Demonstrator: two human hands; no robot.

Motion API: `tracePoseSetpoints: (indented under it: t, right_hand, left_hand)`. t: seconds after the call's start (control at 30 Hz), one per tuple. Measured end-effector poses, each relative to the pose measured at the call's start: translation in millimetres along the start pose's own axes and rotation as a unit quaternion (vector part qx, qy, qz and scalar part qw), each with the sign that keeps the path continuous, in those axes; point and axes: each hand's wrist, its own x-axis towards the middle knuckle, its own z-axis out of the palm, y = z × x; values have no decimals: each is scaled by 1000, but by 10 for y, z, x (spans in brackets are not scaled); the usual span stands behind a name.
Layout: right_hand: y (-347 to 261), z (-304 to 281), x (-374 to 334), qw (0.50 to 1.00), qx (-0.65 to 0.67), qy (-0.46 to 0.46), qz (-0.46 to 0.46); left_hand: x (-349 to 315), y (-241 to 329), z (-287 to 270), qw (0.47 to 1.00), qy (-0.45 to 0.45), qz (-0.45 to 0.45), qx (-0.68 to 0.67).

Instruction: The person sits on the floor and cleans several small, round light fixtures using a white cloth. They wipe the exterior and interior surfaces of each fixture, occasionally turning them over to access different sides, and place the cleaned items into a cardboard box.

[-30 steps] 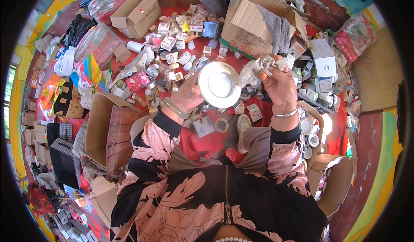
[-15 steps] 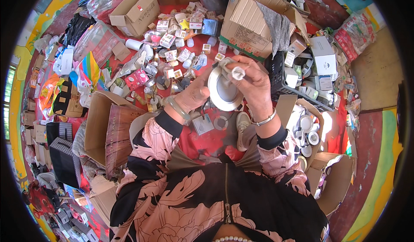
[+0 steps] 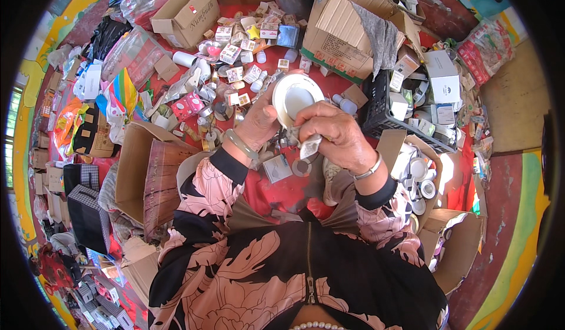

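Note:
A round white recessed downlight (image 3: 281, 99), with a wide rim and a frosted centre, is held up in front of me, its face toward me. My left hand (image 3: 260, 125) grips it by its left edge, thumb along the rim. Closed around a crumpled whitish rag (image 3: 310, 147), my right hand (image 3: 336, 131) presses against the lamp's lower right rim. One end of the rag hangs below my fingers. Below my hands a flat white square box (image 3: 277, 169) and a grey ring (image 3: 302, 167) lie on the red floor.
An open carton of similar round lamps (image 3: 419, 168) stands at my right, behind it a black crate (image 3: 382, 109) of small boxes. Small boxes and bottles (image 3: 231, 53) litter the floor ahead. Large cartons (image 3: 187, 15) stand farther off, another open carton (image 3: 134, 174) at my left.
The rag hand has moved from the lamp's top down to its lower right edge. The lamp has shifted slightly up and left and turned its face more toward me.

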Motion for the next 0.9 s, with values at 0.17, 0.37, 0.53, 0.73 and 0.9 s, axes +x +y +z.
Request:
tracePoseSetpoints:
  t: [0.17, 0.37, 0.53, 0.73, 0.9]
  right_hand:
    - [172, -289, -62, 965, -226, 131, -1]
    - [82, -270, 19, 962, -113, 245, 31]
    - [104, -101, 70, 971, -189, 149, -9]
    - [123, -84, -37, 986, -146, 80, 14]
    - [40, 75, 36, 995, -46, 86, -15]
  left_hand:
    - [-17, 30, -26, 998, -49, -28, 3]
    - [-57, 14, 39, 993, -83, -80, -1]
    - [-76, -34, 34, 994, -63, -87, 9]
    - [-41, 65, 11, 999, -19, -27, 28]
    - [-4, -27, 37, 995, -74, -67, 9]
